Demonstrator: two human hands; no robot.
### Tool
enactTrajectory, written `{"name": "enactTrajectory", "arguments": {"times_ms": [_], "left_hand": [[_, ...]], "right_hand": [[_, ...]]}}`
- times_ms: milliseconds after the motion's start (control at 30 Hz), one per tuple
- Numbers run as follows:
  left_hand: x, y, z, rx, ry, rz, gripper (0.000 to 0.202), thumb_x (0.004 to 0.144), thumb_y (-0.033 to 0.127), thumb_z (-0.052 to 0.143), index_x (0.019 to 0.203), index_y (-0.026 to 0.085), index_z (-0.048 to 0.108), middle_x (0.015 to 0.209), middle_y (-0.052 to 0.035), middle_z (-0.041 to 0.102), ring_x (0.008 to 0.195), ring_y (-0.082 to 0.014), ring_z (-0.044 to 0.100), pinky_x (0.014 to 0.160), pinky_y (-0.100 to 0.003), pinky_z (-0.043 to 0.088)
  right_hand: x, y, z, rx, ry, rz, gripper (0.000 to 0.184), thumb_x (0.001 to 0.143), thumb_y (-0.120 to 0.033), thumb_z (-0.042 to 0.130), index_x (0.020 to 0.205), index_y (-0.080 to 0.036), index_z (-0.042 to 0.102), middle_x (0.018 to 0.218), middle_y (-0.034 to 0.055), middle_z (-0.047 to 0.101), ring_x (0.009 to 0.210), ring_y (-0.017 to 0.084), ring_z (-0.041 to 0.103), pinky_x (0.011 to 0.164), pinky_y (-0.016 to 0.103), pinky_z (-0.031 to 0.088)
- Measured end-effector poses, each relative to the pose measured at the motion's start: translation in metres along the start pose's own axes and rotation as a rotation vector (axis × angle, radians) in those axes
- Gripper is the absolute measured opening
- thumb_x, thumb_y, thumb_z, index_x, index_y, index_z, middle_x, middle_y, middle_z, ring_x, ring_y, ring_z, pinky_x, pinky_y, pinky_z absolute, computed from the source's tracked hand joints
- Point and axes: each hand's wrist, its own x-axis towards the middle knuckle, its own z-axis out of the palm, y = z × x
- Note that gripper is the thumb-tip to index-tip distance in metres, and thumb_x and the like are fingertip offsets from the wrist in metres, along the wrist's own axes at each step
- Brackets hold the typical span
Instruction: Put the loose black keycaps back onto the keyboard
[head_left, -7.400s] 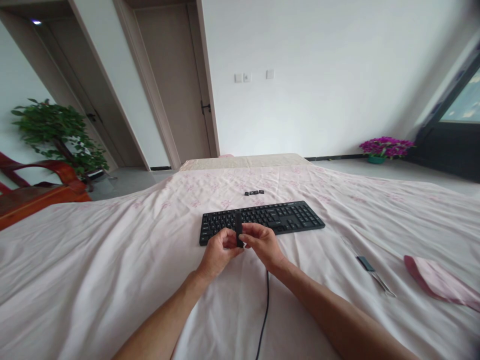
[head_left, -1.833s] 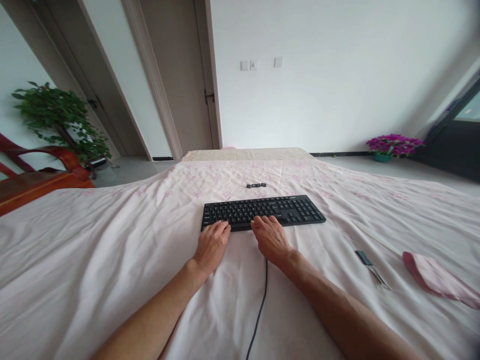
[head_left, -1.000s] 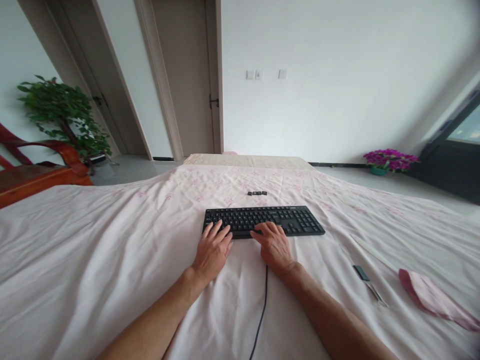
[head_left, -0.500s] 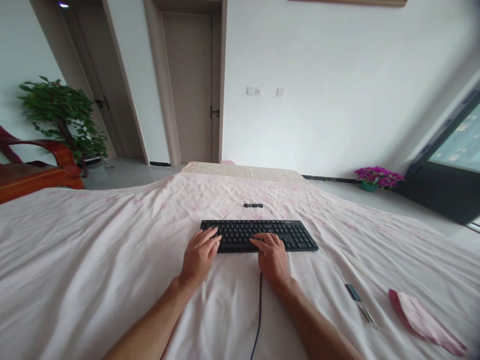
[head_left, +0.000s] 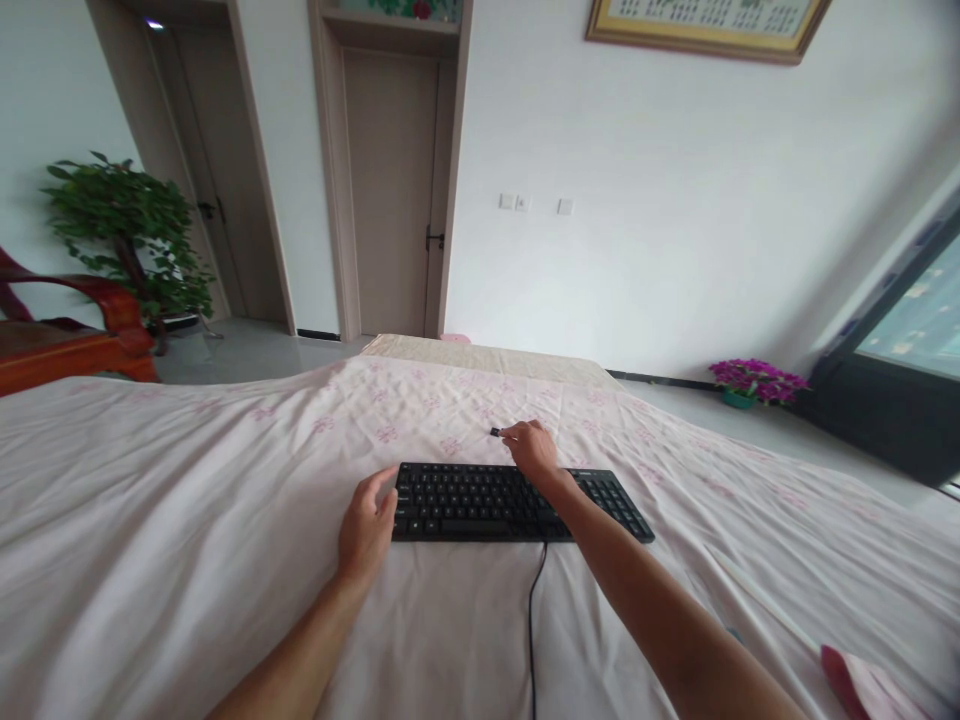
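A thin black cable (head_left: 531,620) runs up the middle of a pale pink, flower-printed bed sheet (head_left: 187,540) to a flat black plastic computer keyboard (head_left: 480,500). A folded pink cloth (head_left: 862,690) lies at the near right edge.

The left hand (head_left: 366,525) rests on the sheet, loosely open, its fingers curved against the keyboard's left end. The right arm stretches across the keyboard. The right hand (head_left: 531,447) lies just beyond its far edge, fingers curled down over some small black loose keycaps (head_left: 496,432), only one of them showing. Whether it has pinched any cannot be told.

The keycaps are probably very light, hard and smooth, easily lost in the soft cloth. Each is best pinched by two opposite sides between thumb and fingertip.

Farther off are a red wooden chair (head_left: 67,345), a green leafy plant (head_left: 127,225), beige doors (head_left: 390,190) and purple flowers (head_left: 754,380).
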Motion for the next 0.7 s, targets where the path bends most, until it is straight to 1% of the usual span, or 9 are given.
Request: {"name": "enactTrajectory", "arguments": {"times_ms": [100, 200, 300, 467, 533, 600, 667, 700], "left_hand": [[0.001, 0.003, -0.001, -0.009, -0.022, -0.015, 0.032, 0.084, 0.025, 0.046, 0.113, 0.024, 0.060, 0.117, -0.0049, 0.064, 0.110, -0.0212, 0.059, 0.096, -0.039, 0.046], [0.001, 0.004, 0.000, -0.004, -0.026, -0.011, 0.031, 0.084, 0.024, 0.046, 0.111, 0.025, 0.061, 0.115, -0.0046, 0.065, 0.108, -0.0214, 0.060, 0.095, -0.040, 0.047], [0.001, 0.003, 0.002, 0.003, -0.026, 0.021, 0.030, 0.083, 0.022, 0.046, 0.107, 0.025, 0.063, 0.111, -0.0038, 0.067, 0.104, -0.0208, 0.062, 0.091, -0.039, 0.049], [0.002, 0.005, 0.001, 0.006, -0.026, 0.053, 0.029, 0.083, 0.020, 0.046, 0.105, 0.025, 0.064, 0.109, -0.0032, 0.067, 0.102, -0.0201, 0.062, 0.091, -0.038, 0.049], [0.002, 0.008, 0.001, 0.001, -0.016, 0.080, 0.028, 0.084, 0.020, 0.046, 0.106, 0.025, 0.062, 0.110, -0.0035, 0.066, 0.104, -0.0198, 0.061, 0.093, -0.039, 0.048], [0.001, 0.014, 0.001, -0.026, -0.002, 0.130, 0.028, 0.086, 0.021, 0.047, 0.109, 0.025, 0.060, 0.112, -0.0044, 0.064, 0.106, -0.0193, 0.059, 0.094, -0.038, 0.048], [-0.001, 0.023, 0.002, -0.081, 0.016, 0.189, 0.029, 0.087, 0.022, 0.048, 0.115, 0.024, 0.057, 0.114, -0.0058, 0.061, 0.105, -0.0186, 0.059, 0.091, -0.036, 0.050], [-0.003, 0.028, 0.002, -0.115, 0.019, 0.216, 0.031, 0.087, 0.023, 0.049, 0.117, 0.024, 0.055, 0.115, -0.0064, 0.060, 0.103, -0.0181, 0.060, 0.088, -0.034, 0.051]], "right_hand": [[0.024, -0.005, 0.009, -0.111, -0.017, -0.042, 0.028, 0.089, -0.022, 0.048, 0.105, -0.027, 0.070, 0.106, 0.0054, 0.068, 0.104, 0.020, 0.050, 0.086, 0.030, 0.033], [0.041, -0.007, 0.017, -0.135, -0.044, -0.063, 0.025, 0.087, -0.020, 0.049, 0.095, -0.024, 0.072, 0.098, 0.0086, 0.069, 0.104, 0.022, 0.048, 0.085, 0.033, 0.031], [0.049, -0.010, 0.021, -0.143, -0.083, -0.108, 0.021, 0.084, -0.016, 0.053, 0.083, -0.021, 0.073, 0.087, 0.0102, 0.070, 0.103, 0.022, 0.048, 0.086, 0.035, 0.029], [0.050, -0.018, 0.017, -0.085, -0.119, -0.166, 0.021, 0.080, -0.010, 0.055, 0.083, -0.019, 0.073, 0.090, 0.0110, 0.070, 0.107, 0.021, 0.048, 0.090, 0.034, 0.029], [0.046, -0.025, 0.013, -0.021, -0.121, -0.158, 0.021, 0.081, -0.012, 0.055, 0.089, -0.020, 0.072, 0.095, 0.0097, 0.070, 0.105, 0.021, 0.051, 0.089, 0.034, 0.032], [0.036, -0.037, 0.009, 0.058, -0.123, -0.144, 0.023, 0.084, -0.019, 0.054, 0.101, -0.022, 0.070, 0.098, 0.0067, 0.070, 0.097, 0.019, 0.056, 0.082, 0.030, 0.038], [0.018, -0.053, 0.005, 0.268, -0.147, -0.118, 0.030, 0.086, -0.029, 0.053, 0.113, -0.023, 0.064, 0.096, 0.0039, 0.070, 0.081, 0.015, 0.060, 0.070, 0.026, 0.042], [0.006, -0.063, 0.003, 0.590, -0.177, -0.065, 0.032, 0.084, -0.031, 0.055, 0.113, -0.019, 0.064, 0.093, 0.0050, 0.070, 0.075, 0.014, 0.060, 0.064, 0.025, 0.042]]}}
